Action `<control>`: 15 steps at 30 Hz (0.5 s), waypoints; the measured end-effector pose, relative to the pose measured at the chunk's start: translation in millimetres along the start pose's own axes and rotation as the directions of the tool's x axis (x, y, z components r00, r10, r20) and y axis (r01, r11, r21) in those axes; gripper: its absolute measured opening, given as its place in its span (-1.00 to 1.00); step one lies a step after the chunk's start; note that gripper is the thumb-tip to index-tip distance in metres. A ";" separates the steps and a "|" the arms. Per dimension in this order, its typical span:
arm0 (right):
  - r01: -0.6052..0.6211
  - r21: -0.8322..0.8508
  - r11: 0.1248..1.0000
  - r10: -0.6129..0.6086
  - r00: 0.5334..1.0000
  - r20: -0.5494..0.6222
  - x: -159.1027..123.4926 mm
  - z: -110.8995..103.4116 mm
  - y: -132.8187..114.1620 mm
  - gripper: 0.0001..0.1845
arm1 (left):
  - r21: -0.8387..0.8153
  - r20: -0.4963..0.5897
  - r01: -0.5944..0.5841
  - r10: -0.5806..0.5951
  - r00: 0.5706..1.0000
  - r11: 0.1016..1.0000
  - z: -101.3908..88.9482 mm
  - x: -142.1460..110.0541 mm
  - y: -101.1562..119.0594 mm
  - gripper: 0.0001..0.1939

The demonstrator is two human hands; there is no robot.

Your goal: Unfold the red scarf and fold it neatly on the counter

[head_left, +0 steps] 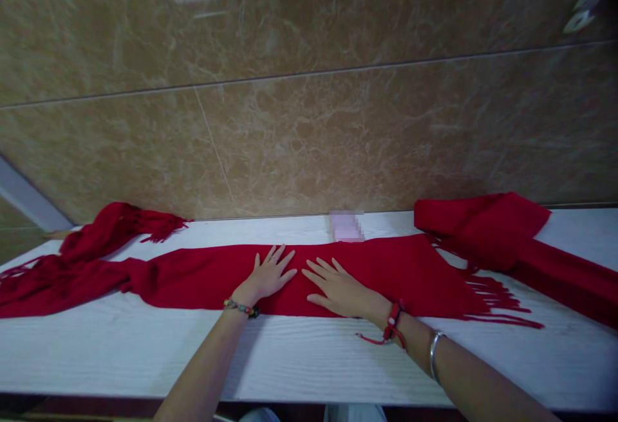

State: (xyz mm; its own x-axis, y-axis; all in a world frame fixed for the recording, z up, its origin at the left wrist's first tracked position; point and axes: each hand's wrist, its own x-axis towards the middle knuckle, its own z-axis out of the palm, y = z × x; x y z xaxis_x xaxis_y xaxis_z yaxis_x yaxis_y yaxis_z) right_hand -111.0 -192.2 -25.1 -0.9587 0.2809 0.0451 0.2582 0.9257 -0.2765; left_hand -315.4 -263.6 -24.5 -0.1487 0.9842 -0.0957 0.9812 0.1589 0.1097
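A red scarf point(386, 271) lies stretched lengthwise along a white wood-grain table point(159, 351). Its middle stretch is spread flat, while toward the left it narrows into gathered folds. Fringe fans out at its right end. My left hand point(264, 276) rests palm down on the scarf's middle, fingers spread. Beside it, a short gap away, my right hand point(335, 287) also presses flat on the cloth with its fingers apart. Neither hand grips anything.
Another red scarf point(487, 229) lies folded at the right, its length running off the edge of view. Bunched red fringed cloth point(113, 226) sits at the back left. A small pinkish packet point(345, 226), blurred out, is near the marbled tile wall point(309, 132) behind the table.
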 end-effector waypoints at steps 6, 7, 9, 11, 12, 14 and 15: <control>-0.004 0.006 1.000 0.004 1.000 0.010 2.1 3.6 3.7 -0.33 | -0.023 -0.016 0.189 -0.190 0.982 0.982 12.2 0.1 -10.0 -0.40; -0.007 0.008 1.000 0.007 1.000 0.009 2.4 3.8 4.3 -0.33 | -0.027 -0.037 0.253 -0.254 0.967 0.967 13.5 1.0 -14.9 -0.39; -0.011 0.010 1.000 0.011 1.000 0.005 2.5 3.7 5.1 -0.33 | -0.040 -0.080 0.388 -0.390 0.917 0.921 15.1 2.3 -25.8 -0.35; -0.016 0.010 1.000 0.016 1.000 0.004 2.3 3.0 5.3 -0.34 | -0.065 -0.098 0.505 -0.509 0.855 0.861 14.8 1.6 -34.7 -0.30; -0.018 0.008 1.000 0.018 1.000 0.004 2.2 2.4 5.1 -0.34 | -0.080 -0.092 0.551 -0.557 0.826 0.831 14.1 0.4 -37.1 -0.29; -0.025 0.002 1.000 0.025 1.000 0.001 2.4 1.2 3.9 -0.35 | -0.104 -0.087 0.605 -0.613 0.785 0.790 12.0 -3.2 -36.3 -0.32; -0.027 -0.003 1.000 0.027 1.000 -0.010 2.7 0.7 2.9 -0.36 | -0.106 -0.106 0.599 -0.608 0.787 0.794 10.8 -5.1 -33.2 -0.36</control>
State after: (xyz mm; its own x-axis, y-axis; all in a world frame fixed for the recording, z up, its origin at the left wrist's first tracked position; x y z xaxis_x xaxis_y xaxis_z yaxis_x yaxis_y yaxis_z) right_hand -112.9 -189.0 -26.5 -0.9501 0.3083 0.0470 0.2845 0.9186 -0.2744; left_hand -345.9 -274.8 -38.3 -0.7267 0.6859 -0.0372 0.6765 0.7240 0.1349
